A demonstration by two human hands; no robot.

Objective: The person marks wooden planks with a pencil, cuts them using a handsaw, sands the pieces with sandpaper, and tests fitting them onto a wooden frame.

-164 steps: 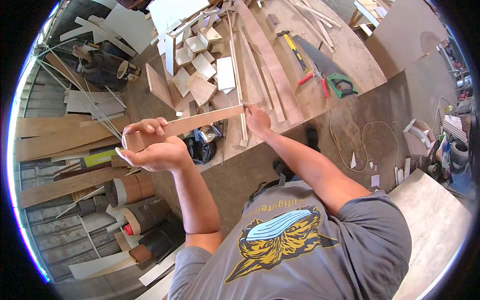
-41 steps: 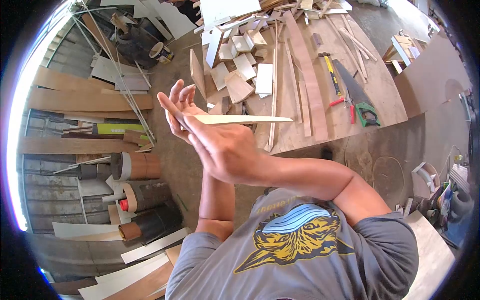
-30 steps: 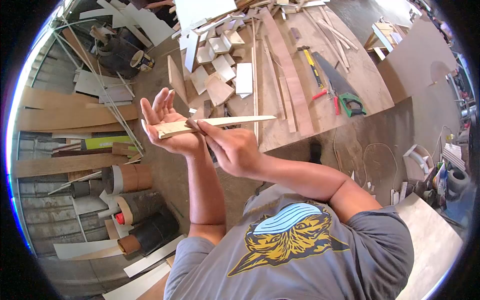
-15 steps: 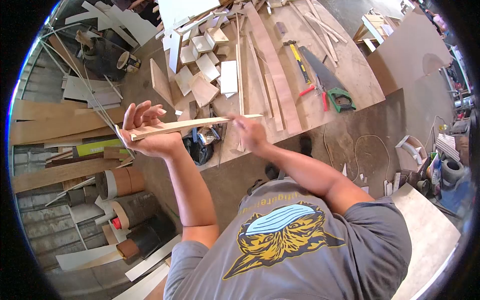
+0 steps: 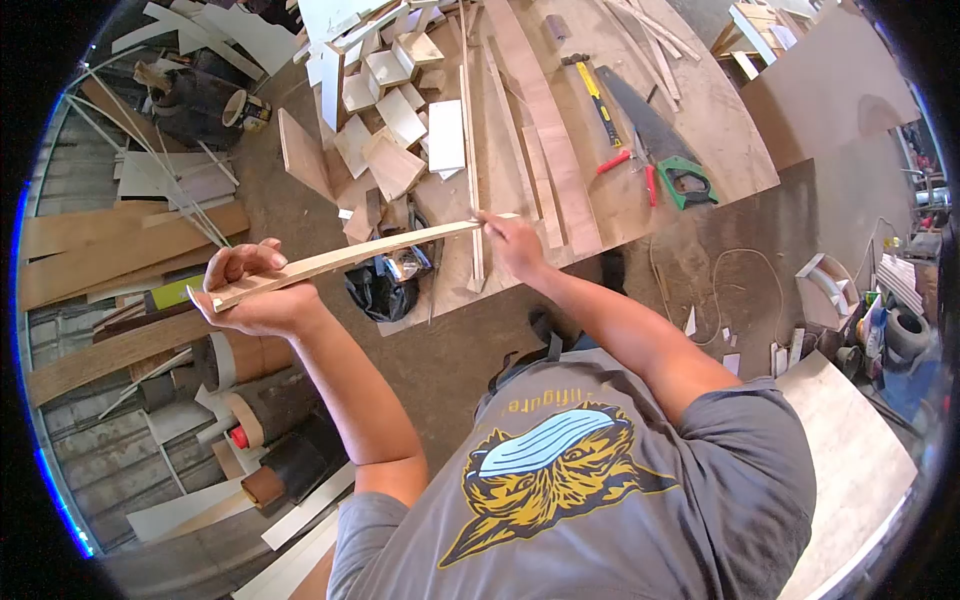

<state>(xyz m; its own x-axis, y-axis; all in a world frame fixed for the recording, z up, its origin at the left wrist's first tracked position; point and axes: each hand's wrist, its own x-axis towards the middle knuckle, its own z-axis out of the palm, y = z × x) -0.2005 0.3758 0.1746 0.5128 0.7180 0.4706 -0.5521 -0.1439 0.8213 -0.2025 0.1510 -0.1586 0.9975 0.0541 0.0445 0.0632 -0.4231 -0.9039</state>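
A long, narrow wooden strip (image 5: 370, 252) spans both my hands, held at a slant above the near edge of the workbench. Its near end rests across the palm of my left hand (image 5: 262, 302), where the fingers curl up beside it and the thumb sticks out to the left. Toward the other end, my right hand (image 5: 512, 248) pinches the strip, and a short tip shows beyond the fingers. Beneath the strip, a black plastic bag (image 5: 385, 295) sits at the bench edge with small items around it.
On the workbench (image 5: 700, 135) lie a hand saw (image 5: 645, 120), a hammer (image 5: 598, 105), red-handled pliers (image 5: 640, 160), long wood strips and several wood offcuts (image 5: 395, 165). Boards (image 5: 130, 250) and rolls (image 5: 255, 360) crowd the left side. A cord (image 5: 720, 290) trails across the floor at right.
My left hand has moved left and slightly down with its end of the strip. My right hand, blurred before, now shows more clearly on the strip, slightly farther right. The view has shifted slightly.
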